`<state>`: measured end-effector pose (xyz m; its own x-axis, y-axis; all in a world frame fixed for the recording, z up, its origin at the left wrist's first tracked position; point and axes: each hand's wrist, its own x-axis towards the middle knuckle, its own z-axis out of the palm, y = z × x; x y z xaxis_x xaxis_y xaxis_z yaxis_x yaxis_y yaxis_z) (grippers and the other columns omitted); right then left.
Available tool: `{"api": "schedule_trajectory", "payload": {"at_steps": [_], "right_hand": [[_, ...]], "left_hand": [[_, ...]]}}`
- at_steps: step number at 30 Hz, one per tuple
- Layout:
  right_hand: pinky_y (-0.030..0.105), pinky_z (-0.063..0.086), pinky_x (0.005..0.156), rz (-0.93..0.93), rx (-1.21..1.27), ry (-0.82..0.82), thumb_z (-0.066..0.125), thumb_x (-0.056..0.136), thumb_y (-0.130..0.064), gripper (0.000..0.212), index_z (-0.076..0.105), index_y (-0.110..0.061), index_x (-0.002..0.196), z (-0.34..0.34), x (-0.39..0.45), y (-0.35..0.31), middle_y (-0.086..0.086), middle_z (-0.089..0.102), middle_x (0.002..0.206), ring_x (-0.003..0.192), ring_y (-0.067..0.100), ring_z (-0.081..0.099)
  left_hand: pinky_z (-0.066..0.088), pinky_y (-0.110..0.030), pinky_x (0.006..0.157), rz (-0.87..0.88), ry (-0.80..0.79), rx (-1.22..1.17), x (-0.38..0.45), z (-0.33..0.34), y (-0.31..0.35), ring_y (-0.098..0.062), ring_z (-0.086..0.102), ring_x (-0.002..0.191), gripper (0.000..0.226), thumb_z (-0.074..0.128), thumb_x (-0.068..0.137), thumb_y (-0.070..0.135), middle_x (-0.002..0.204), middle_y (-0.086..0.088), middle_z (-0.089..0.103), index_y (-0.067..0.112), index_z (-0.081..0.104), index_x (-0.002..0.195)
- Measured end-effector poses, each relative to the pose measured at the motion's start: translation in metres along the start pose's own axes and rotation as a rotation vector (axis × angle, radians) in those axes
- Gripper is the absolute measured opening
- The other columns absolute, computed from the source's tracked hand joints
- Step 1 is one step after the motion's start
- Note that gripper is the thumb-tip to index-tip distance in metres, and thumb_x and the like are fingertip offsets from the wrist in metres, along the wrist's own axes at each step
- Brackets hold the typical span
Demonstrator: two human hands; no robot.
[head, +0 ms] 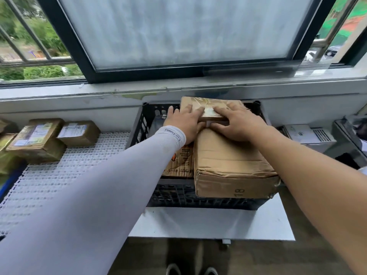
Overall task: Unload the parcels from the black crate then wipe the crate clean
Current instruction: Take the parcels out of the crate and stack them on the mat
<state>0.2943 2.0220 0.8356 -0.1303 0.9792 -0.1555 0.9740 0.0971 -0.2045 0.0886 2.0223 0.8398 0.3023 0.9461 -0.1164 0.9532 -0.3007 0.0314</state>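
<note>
From the head camera, a black crate [143,124] sits on a white bench [198,223] just under a window sill [79,92]. It is full of cardboard parcels. A big brown box [228,165] marked "18" lies along the crate's right side, its near end jutting over the front rim. A printed carton [181,161] is wedged to its left. At the far end a flat taped parcel [200,105] rests on top of the others.

Both hands are on that flat parcel. The left hand [183,121], arm in a pale sleeve [99,185], lies over its left edge with fingers spread and thumb tucked under the near edge. The right hand [236,122] grips its near right corner, fingers on top and thumb below.

On a white grid mat [79,165] to the left stand three more labelled parcels [57,135].
</note>
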Motion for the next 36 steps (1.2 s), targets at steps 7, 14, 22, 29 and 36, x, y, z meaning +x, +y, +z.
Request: {"api": "schedule_trajectory", "payload": {"at_steps": [7,14,22,29,36], "right_hand": [[0.069,0.023,0.117,0.013,0.019,-0.028,0.032,0.079,-0.095,0.089,0.016,-0.055,0.156,0.0,-0.001,0.0,-0.011,0.013,0.171,0.155,0.035,0.016],[0.069,0.029,0.113,-0.008,0.005,0.096,0.042,0.086,-0.086,0.075,0.022,-0.059,0.153,-0.011,-0.013,-0.011,-0.011,0.016,0.169,0.153,0.034,0.019],[0.066,0.037,0.108,-0.091,-0.097,0.349,0.042,0.093,-0.078,0.071,0.021,-0.054,0.156,-0.038,-0.02,-0.04,-0.003,0.023,0.168,0.148,0.037,0.032],[0.069,0.04,0.102,-0.234,-0.066,0.492,0.034,0.091,-0.079,0.077,0.028,-0.041,0.157,-0.027,-0.019,-0.074,0.009,0.031,0.164,0.142,0.044,0.037],[0.067,0.035,0.103,-0.287,-0.082,0.503,0.045,0.096,-0.071,0.079,0.028,-0.028,0.16,-0.019,-0.022,-0.126,0.008,0.03,0.165,0.147,0.04,0.032]], "left_hand": [[0.004,-0.056,0.127,0.063,0.093,0.06,0.0,0.007,-0.007,-0.041,0.035,0.147,0.057,0.029,0.108,0.056,0.167,-0.009,0.031,0.035,0.025,0.161],[0.005,-0.057,0.127,0.078,0.222,0.081,-0.012,-0.001,-0.011,-0.047,0.034,0.147,0.056,0.032,0.109,0.051,0.166,-0.009,0.033,0.033,0.025,0.161],[0.004,-0.057,0.128,0.031,0.433,0.101,-0.03,-0.027,-0.028,-0.05,0.03,0.148,0.057,0.03,0.11,0.051,0.168,-0.012,0.028,0.031,0.023,0.163],[0.004,-0.056,0.127,-0.062,0.517,0.123,-0.059,-0.029,-0.057,-0.053,0.03,0.147,0.058,0.032,0.108,0.053,0.166,-0.014,0.031,0.032,0.028,0.162],[0.005,-0.055,0.128,-0.124,0.543,0.107,-0.09,-0.023,-0.1,-0.051,0.032,0.148,0.058,0.031,0.107,0.056,0.165,-0.013,0.034,0.033,0.032,0.161]]}}
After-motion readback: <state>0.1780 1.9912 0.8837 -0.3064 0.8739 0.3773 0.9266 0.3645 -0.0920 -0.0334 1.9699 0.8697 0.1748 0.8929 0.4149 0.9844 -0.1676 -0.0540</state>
